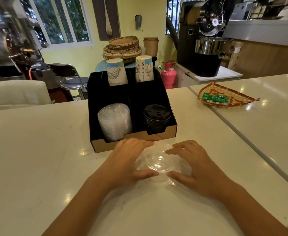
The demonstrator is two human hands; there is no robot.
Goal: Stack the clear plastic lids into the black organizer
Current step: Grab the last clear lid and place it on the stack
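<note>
A small pile of clear plastic lids [159, 165] lies on the white counter just in front of the black organizer [171, 114]. My left hand [126, 160] grips the pile from the left, thumb on its near rim. My right hand [196, 165] grips it from the right. The organizer's front left compartment holds a tall stack of clear lids [115, 121]. Its front right compartment holds stacked black lids [156, 118]. Two stacks of paper cups [116, 72] stand upside down in the back compartments.
A woven tray with green sweets [225, 97] sits on the counter to the right, past a seam between two counter tops. A white chair [19, 94] and a metal stool [75, 82] stand beyond the counter's far edge.
</note>
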